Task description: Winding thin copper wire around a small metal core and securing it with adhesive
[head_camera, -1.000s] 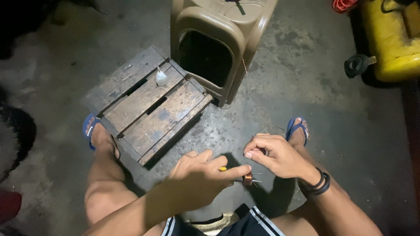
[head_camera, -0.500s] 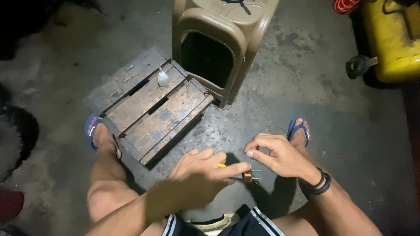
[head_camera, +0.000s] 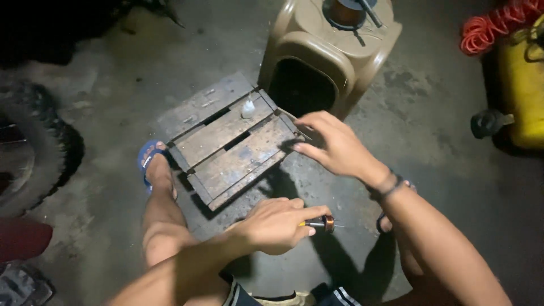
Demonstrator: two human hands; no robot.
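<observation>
The left hand (head_camera: 277, 226) was closed around a small tool (head_camera: 324, 224), a yellow-handled piece with a coppery, dark tip and a thin point sticking out past the fingers; it hung low above the concrete floor (head_camera: 442, 113), near the person's knees. The right hand (head_camera: 334, 144) held nothing: its fingers were spread wide and reached out over the near corner of a wooden pallet (head_camera: 226, 141), at or just above the edge; whether it touched the wood could not be told. A dark band (head_camera: 391, 187) circled the right wrist.

The pallet lay flat on the floor, made of weathered planks with gaps between them. On it stood 1 small pale object (head_camera: 247, 109), too small to identify. The left foot in a blue sandal (head_camera: 148, 161) rested just beside the pallet's left edge.

Behind the pallet stood a tan plastic container (head_camera: 317, 51) with a dark opening in its side; the inside was too dark to see. In its round top opening sat something coppery (head_camera: 344, 11). At the far right stood a yellow container (head_camera: 524, 96), with an orange coiled cord (head_camera: 493, 25) at its top. A tyre (head_camera: 34, 153) lay at the left.
</observation>
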